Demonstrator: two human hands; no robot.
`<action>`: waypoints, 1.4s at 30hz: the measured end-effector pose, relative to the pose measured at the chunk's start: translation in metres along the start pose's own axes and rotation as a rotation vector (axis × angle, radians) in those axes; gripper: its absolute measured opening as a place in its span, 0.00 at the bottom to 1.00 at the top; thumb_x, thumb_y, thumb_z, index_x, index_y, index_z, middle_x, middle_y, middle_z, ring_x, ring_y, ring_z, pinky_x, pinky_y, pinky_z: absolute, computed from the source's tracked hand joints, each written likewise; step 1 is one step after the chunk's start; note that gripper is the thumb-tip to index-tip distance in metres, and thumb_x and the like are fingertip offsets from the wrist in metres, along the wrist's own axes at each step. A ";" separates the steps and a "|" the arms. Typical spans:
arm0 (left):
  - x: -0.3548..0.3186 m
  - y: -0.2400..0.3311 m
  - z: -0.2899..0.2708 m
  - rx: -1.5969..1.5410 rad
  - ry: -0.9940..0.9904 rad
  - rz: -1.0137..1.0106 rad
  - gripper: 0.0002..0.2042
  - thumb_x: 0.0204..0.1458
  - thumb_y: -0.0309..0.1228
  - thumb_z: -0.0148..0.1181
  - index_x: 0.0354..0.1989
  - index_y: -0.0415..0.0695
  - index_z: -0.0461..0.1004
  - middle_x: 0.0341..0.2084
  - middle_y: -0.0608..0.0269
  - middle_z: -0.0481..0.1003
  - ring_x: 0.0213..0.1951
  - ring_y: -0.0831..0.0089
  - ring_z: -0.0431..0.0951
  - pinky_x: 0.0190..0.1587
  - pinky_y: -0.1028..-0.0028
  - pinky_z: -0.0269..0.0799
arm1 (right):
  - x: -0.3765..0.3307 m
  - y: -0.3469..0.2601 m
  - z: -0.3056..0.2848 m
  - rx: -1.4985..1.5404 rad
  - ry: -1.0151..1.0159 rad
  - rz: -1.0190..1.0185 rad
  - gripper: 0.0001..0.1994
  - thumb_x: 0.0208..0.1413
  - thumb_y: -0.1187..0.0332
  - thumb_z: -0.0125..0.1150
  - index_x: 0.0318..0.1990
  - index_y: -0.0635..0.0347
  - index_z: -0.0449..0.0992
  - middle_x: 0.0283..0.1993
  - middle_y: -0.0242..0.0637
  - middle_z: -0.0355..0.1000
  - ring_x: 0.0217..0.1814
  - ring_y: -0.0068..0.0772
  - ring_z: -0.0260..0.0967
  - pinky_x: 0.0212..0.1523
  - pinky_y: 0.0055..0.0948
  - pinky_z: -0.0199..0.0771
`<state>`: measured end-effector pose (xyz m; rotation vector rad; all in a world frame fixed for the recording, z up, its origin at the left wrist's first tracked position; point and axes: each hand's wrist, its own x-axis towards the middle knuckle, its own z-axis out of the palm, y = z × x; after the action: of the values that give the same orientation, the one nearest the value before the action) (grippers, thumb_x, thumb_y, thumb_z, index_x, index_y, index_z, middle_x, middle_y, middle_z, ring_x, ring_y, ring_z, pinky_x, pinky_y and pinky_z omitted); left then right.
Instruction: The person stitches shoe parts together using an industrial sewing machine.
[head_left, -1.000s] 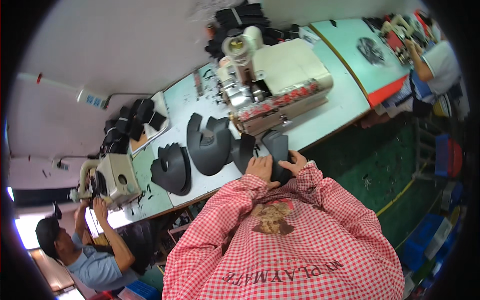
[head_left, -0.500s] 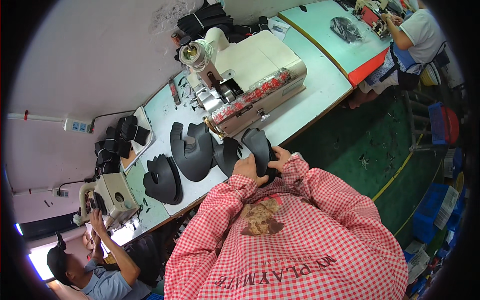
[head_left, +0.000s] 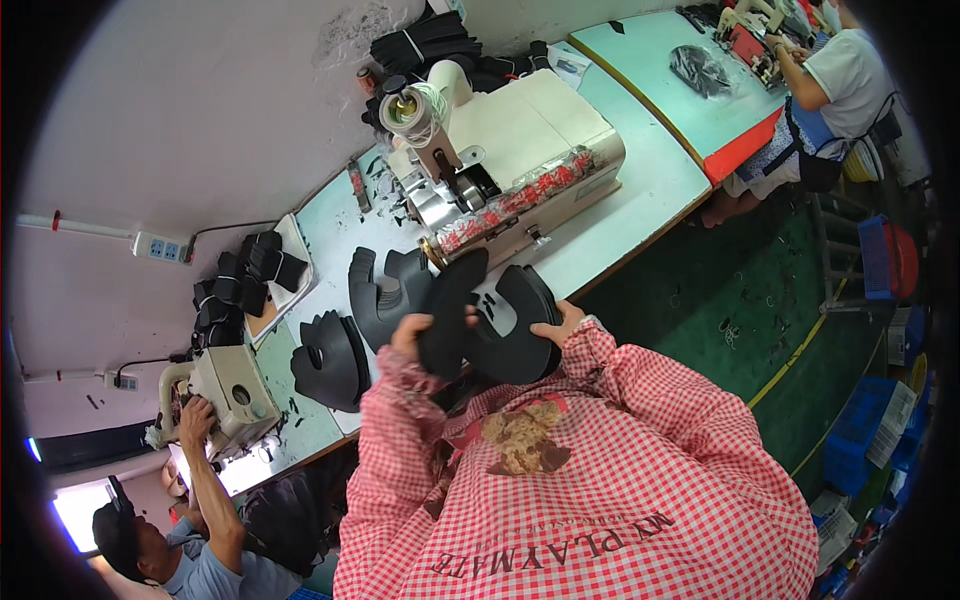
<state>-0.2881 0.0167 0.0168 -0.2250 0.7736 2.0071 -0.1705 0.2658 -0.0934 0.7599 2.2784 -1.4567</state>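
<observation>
My left hand (head_left: 406,338) is closed around a black curved panel (head_left: 448,305), which stands tilted up off the table in front of the sewing machine (head_left: 525,135). To its right, a stack of black U-shaped panels (head_left: 512,352) lies at the table's front edge. My right hand (head_left: 562,328) grips the right side of that stack, thumb on top and fingers mostly hidden. Farther left on the table are a fanned pile of black curved panels (head_left: 375,315) and another black stack (head_left: 328,368). A few small black scraps lie between the held panel and the stack.
Bundled black pieces (head_left: 235,280) sit by the wall at left, beside a white tray (head_left: 295,262). A person (head_left: 190,545) works at another machine (head_left: 232,395) at lower left. Another person (head_left: 840,90) sits at far right. Blue crates (head_left: 858,432) stand on the green floor.
My left hand has moved left and lifted a black curved panel, now tilted up. My right hand stays at the stack. The view has shifted slightly.
</observation>
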 end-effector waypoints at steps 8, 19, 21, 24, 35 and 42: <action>-0.076 0.129 0.034 0.254 0.075 0.385 0.30 0.42 0.42 0.46 0.52 0.33 0.64 0.41 0.50 0.71 0.41 0.61 0.73 0.49 0.66 0.68 | -0.002 -0.008 -0.008 -0.056 -0.079 0.097 0.49 0.33 0.43 0.66 0.59 0.72 0.58 0.59 0.58 0.59 0.62 0.51 0.58 0.61 0.37 0.59; 0.015 -0.052 0.028 1.879 0.256 0.168 0.39 0.38 0.53 0.62 0.52 0.32 0.63 0.45 0.38 0.69 0.50 0.48 0.67 0.53 0.61 0.63 | -0.005 -0.006 -0.002 0.027 -0.062 0.031 0.49 0.33 0.43 0.67 0.56 0.76 0.60 0.56 0.60 0.62 0.58 0.49 0.63 0.57 0.36 0.63; 0.026 -0.072 0.049 1.956 0.216 -0.068 0.39 0.40 0.57 0.58 0.53 0.34 0.64 0.42 0.37 0.70 0.47 0.47 0.69 0.51 0.60 0.65 | -0.009 -0.019 -0.005 0.101 -0.103 -0.001 0.46 0.38 0.45 0.66 0.57 0.75 0.59 0.57 0.59 0.61 0.59 0.47 0.62 0.57 0.35 0.63; 0.038 -0.080 0.023 1.872 0.270 -0.069 0.36 0.41 0.54 0.54 0.51 0.34 0.65 0.41 0.35 0.69 0.44 0.45 0.69 0.49 0.60 0.66 | -0.017 -0.034 -0.006 0.314 -0.104 -0.048 0.32 0.45 0.48 0.63 0.47 0.71 0.70 0.43 0.50 0.72 0.43 0.33 0.71 0.41 0.30 0.72; 0.041 -0.081 -0.014 1.649 0.227 -0.040 0.31 0.40 0.48 0.52 0.48 0.33 0.67 0.37 0.34 0.70 0.42 0.43 0.70 0.48 0.60 0.66 | -0.007 -0.033 -0.021 0.362 -0.425 -0.017 0.32 0.42 0.50 0.67 0.46 0.71 0.71 0.37 0.47 0.75 0.37 0.36 0.73 0.35 0.29 0.74; 0.032 -0.080 0.022 1.829 0.232 -0.040 0.34 0.40 0.53 0.55 0.47 0.34 0.68 0.36 0.34 0.71 0.42 0.45 0.71 0.47 0.61 0.67 | -0.001 -0.054 -0.022 -0.029 -0.372 -0.056 0.33 0.38 0.50 0.70 0.44 0.72 0.72 0.34 0.47 0.75 0.37 0.36 0.73 0.36 0.29 0.74</action>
<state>-0.2360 0.0813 -0.0143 0.5949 2.3002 0.5941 -0.2020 0.2671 -0.0445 0.3785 2.0436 -1.4458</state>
